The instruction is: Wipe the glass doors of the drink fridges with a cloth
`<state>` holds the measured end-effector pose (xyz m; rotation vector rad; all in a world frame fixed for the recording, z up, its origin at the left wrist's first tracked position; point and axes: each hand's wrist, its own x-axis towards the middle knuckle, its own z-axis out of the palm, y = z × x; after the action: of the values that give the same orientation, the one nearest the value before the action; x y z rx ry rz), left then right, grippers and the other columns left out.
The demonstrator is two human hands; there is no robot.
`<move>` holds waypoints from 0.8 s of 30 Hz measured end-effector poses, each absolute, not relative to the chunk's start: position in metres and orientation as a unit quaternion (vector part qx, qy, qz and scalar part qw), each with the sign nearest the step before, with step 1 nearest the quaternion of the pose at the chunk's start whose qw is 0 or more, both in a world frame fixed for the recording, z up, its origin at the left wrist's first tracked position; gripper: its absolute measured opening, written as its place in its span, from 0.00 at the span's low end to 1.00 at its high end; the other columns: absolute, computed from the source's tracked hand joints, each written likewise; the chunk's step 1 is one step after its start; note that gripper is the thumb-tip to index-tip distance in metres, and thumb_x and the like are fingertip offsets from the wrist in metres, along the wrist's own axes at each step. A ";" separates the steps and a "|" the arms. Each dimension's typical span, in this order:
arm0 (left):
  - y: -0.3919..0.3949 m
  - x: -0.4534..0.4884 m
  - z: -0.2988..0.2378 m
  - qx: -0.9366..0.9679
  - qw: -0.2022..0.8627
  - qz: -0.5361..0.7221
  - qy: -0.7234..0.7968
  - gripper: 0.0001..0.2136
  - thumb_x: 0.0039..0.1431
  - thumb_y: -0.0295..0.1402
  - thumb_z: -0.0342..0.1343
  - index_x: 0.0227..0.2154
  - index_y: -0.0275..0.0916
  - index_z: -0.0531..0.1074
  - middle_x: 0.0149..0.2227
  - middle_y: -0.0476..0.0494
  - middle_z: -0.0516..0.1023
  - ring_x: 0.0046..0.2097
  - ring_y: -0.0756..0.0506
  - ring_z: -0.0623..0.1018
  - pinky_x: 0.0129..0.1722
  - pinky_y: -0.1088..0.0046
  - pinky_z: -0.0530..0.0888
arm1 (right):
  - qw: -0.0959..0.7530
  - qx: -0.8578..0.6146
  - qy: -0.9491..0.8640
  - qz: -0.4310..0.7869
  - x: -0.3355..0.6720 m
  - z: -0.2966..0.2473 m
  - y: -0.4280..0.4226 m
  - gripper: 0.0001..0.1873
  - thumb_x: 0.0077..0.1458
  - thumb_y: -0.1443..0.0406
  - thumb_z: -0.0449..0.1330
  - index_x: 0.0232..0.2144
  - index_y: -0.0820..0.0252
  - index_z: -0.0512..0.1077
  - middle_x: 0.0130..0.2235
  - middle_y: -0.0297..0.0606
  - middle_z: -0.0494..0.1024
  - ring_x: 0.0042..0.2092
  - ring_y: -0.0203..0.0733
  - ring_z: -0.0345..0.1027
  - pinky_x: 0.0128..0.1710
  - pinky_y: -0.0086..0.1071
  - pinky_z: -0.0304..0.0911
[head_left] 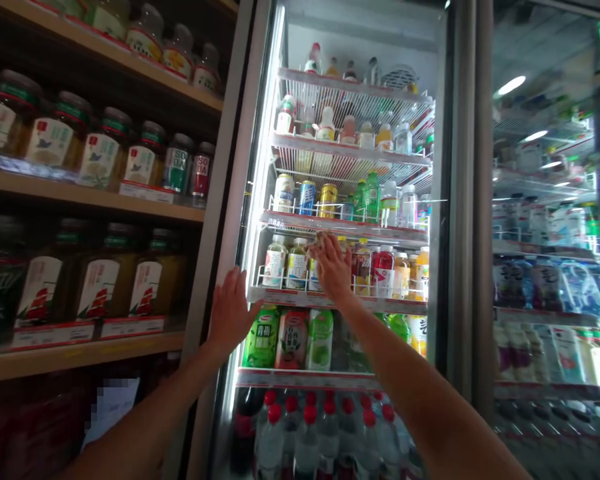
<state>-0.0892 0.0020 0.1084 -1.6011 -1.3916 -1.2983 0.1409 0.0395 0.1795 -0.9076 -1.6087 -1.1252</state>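
I face an open drinks fridge [260,200] with wire shelves of bottles and cans. My right hand [333,267] reaches onto the middle shelf [340,301] and closes round the top of a small bottle [314,273] standing between other bottles. My left hand [230,310] lies flat with fingers spread against the fridge's left frame, holding nothing. Green and red juice bottles [290,339] stand on the shelf below my hands.
Wooden shelves [90,200] on the left carry rows of labelled jars and bottles. Red-capped water bottles [310,427] fill the fridge bottom. A second fridge behind a shut glass door [545,267] stands on the right.
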 end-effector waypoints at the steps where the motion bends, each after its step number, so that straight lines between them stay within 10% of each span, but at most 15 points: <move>1: 0.003 -0.082 0.111 -0.618 0.327 -0.485 -0.525 0.30 0.58 0.42 0.47 0.61 0.33 0.52 0.64 0.30 0.52 0.65 0.36 0.54 0.60 0.50 0.55 | 0.460 -0.366 -0.659 -0.470 0.154 0.177 0.039 0.22 0.56 0.69 0.52 0.53 0.50 0.66 0.63 0.41 0.59 0.65 0.49 0.44 0.61 0.53 0.41; 5: 0.005 -0.050 0.120 -0.652 0.345 -0.443 -0.510 0.29 0.58 0.41 0.47 0.61 0.34 0.53 0.65 0.32 0.50 0.66 0.36 0.52 0.60 0.49 0.54 | 0.341 -0.285 -0.730 -0.519 0.201 0.168 0.037 0.21 0.57 0.67 0.53 0.52 0.44 0.67 0.59 0.34 0.65 0.65 0.43 0.47 0.62 0.49 0.41; 11: 0.008 -0.020 0.120 -0.665 0.358 -0.402 -0.518 0.30 0.58 0.43 0.50 0.61 0.38 0.54 0.66 0.34 0.46 0.67 0.35 0.48 0.60 0.47 0.53 | 0.510 -0.477 -0.553 -0.455 0.268 0.163 0.033 0.22 0.58 0.69 0.48 0.55 0.54 0.65 0.63 0.46 0.58 0.65 0.47 0.45 0.58 0.50 0.50; 24: 0.010 -0.015 0.093 -0.674 0.334 -0.430 -0.500 0.28 0.59 0.42 0.48 0.61 0.38 0.54 0.66 0.35 0.46 0.67 0.35 0.46 0.61 0.44 0.49 | 0.497 -0.550 -0.531 -0.410 0.376 0.117 0.017 0.26 0.58 0.70 0.43 0.58 0.59 0.61 0.65 0.49 0.51 0.65 0.51 0.46 0.58 0.50 0.54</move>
<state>-0.0154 0.0104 0.0934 -1.7595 -1.3044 -1.1216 0.3755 0.0165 0.1169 -1.3319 -1.2850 -0.9931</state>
